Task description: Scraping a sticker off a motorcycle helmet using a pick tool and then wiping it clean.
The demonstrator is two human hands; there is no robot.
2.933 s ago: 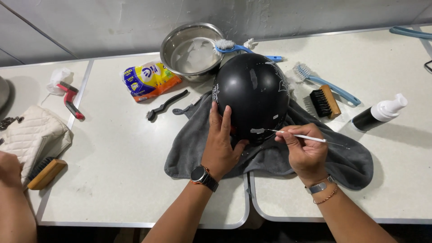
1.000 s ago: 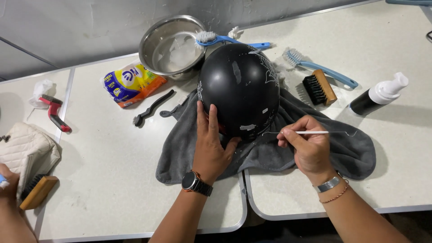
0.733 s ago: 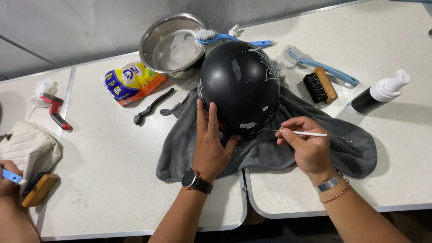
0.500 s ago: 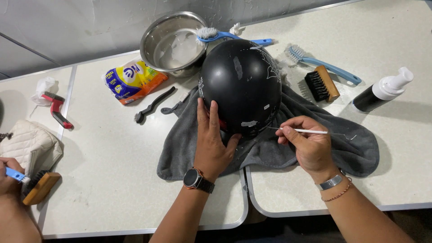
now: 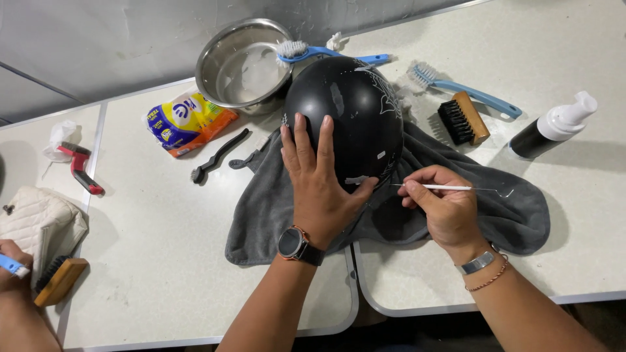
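A black helmet with pale markings rests on a grey towel spread over the white tables. My left hand lies flat on the helmet's near side, fingers spread, a black watch on the wrist. My right hand pinches a thin white stick, its tip at the helmet's lower right edge.
A steel bowl with a blue-handled brush stands behind the helmet. Another blue brush, a wooden brush and a black pump bottle lie right. A yellow packet, black brush and another person's hand are left.
The view has shifted slightly. My left hand has slid a little on the helmet; the right hand keeps the stick at the same edge. The other person's hand now holds a blue tool.
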